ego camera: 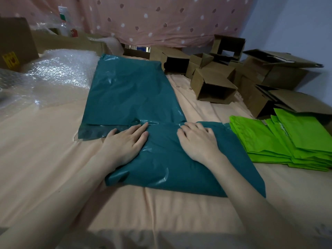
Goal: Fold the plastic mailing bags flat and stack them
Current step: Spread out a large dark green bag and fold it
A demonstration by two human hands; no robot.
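Head view looks down at a bed with a peach sheet (pixel 45 159). Near the middle lies a folded teal bag (pixel 179 169), puffy and not quite flat yet. Both hands are on top of it. The left hand (pixel 125 141) lies flat with its fingers straight, near the bag's left side. The right hand (pixel 199 141) lies flat too, fingers a little spread, on the far part of the bag. Neither hand holds anything; they just press down.

Behind the hands lies a bigger teal bag (pixel 131 90), spread out long, and its near edge touches the folded one. I cannot tell if they are two bags or one bag part way folded. To the right sits a pile of bright green bags (pixel 287 141), already folded and stacked. Bubble wrap (pixel 59 71) is on the far left, and open cardboard boxes (pixel 212 87) are on the far right.

I think the step right now is squashing the air out and pressing the fold flat. Next, I think the hands should slide outward to smooth the bumps. The plastic looks slippery, so the fold could pop open if the hands lift too soon.
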